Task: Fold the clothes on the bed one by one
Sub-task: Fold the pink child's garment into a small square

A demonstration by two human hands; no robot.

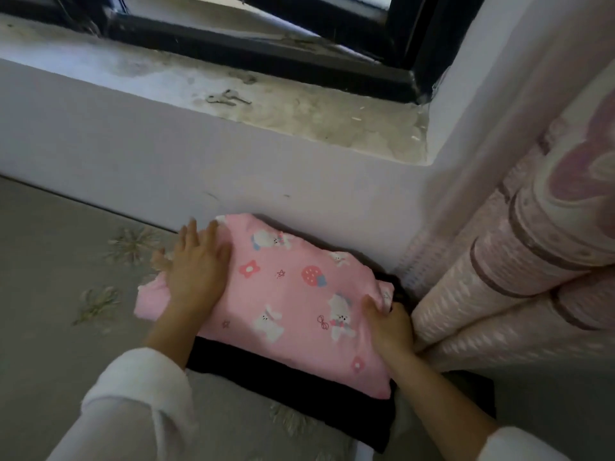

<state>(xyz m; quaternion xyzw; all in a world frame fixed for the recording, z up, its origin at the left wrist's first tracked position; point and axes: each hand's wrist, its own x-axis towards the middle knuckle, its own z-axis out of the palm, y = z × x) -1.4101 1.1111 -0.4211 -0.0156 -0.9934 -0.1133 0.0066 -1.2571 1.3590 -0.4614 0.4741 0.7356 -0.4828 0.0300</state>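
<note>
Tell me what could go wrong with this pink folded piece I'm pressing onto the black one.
The pink garment sits askew on the black garment, overhanging at the left, so that side under your left hand may sag or unfold. Your right hand grips its edge close against the rolled quilt; pulling out could drag the fold open.

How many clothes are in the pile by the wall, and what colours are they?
pink garment: 1
black garment: 1 that I can tell, lying under the pink one
Total: 2
</note>
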